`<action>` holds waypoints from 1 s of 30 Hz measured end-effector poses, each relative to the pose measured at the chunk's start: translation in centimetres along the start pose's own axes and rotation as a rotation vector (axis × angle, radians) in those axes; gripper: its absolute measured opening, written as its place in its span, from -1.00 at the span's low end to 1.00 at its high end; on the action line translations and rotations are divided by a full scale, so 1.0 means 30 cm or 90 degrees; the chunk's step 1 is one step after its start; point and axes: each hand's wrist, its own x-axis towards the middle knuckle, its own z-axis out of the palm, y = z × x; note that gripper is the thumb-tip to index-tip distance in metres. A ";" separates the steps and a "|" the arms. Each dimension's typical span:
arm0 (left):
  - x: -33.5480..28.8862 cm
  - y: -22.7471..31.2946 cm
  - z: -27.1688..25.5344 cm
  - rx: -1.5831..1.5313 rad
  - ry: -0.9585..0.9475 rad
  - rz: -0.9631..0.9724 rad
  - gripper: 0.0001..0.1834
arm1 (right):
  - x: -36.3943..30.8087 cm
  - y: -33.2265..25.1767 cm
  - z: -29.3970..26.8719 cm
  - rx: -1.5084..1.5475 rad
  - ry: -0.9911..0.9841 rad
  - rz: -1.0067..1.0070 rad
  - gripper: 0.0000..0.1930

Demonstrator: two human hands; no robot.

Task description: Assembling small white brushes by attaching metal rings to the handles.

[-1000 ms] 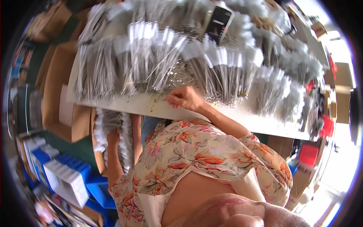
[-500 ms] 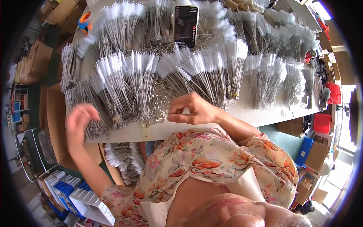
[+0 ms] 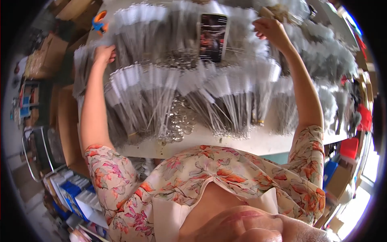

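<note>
Rows of thin wire-stemmed cleaning brushes (image 3: 141,86) with white bristle heads cover the white table, blurred by motion. My left hand (image 3: 105,54) reaches to the far left, its fingers curled at the brushes there; anything in them is hidden. My right hand (image 3: 269,29) is stretched far forward on the right, over the back row of brushes. Its fingers are bent together, and I cannot make out anything between them. Between the hands a phone (image 3: 213,38) with a lit screen stands among the back bundles. Shiny metal rings (image 3: 179,121) lie in a pile between the front bundles.
Orange-and-blue scissors (image 3: 100,22) lie at the far left corner. A tall open cardboard box (image 3: 68,125) stands against the table's left side. Clear plastic bags (image 3: 294,10) sit at the back right. Red bins (image 3: 349,147) and more boxes are off to the right.
Both hands have moved forward, away from the table's front edge: the left to the far left brushes, the right to the back right. The whole view has shifted slightly.
</note>
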 end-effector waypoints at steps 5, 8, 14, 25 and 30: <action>-0.053 0.016 0.034 -0.043 0.019 0.057 -0.73 | 0.193 0.108 0.116 -0.210 -0.089 0.089 -0.72; -0.095 0.029 0.029 0.059 0.069 0.105 -0.72 | 0.227 0.087 0.165 -0.296 -0.112 0.124 -0.69; -0.089 0.067 0.050 0.052 0.093 0.071 -0.74 | 0.236 0.195 0.154 -0.180 -0.002 0.150 -0.64; -0.078 0.043 0.026 -0.057 -0.034 0.030 -0.75 | 0.216 0.162 0.166 -0.086 0.116 0.144 -0.67; -0.083 0.035 0.018 -0.138 -0.027 0.011 -0.83 | 0.231 0.116 0.071 0.161 0.311 0.040 -0.82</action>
